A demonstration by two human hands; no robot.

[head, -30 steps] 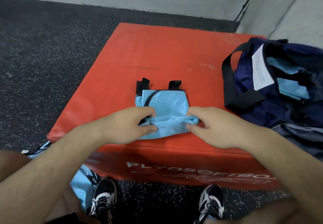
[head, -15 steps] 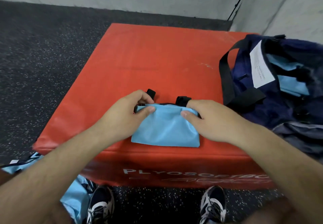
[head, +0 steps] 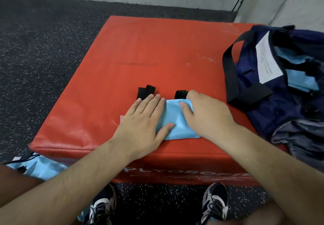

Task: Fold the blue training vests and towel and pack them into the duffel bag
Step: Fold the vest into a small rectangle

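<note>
Hands (head: 142, 119) (head: 208, 116) on vest (head: 177, 117) — red box (head: 149, 49), gym floor (head: 43, 49)

Folded vest (head: 177, 119): light blue, plain, with black straps (head: 146, 91) at its far edge.
Plyo box (head: 140, 49): red-orange surface, white lettering (head: 157, 170) on the front face.
Duffel bag (head: 280, 105): navy, black handles (head: 229, 63), white label (head: 266, 60), light blue showing inside.
Floor (head: 43, 49): black, flecked white.
My shoes (head: 215, 202): dark with white stripes.
Vest by my left leg (head: 40, 167): light blue, black trim.

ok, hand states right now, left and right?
Left hand: open, pressing flat on the folded vest.
Right hand: closed, pinching the vest's top edge.
</note>
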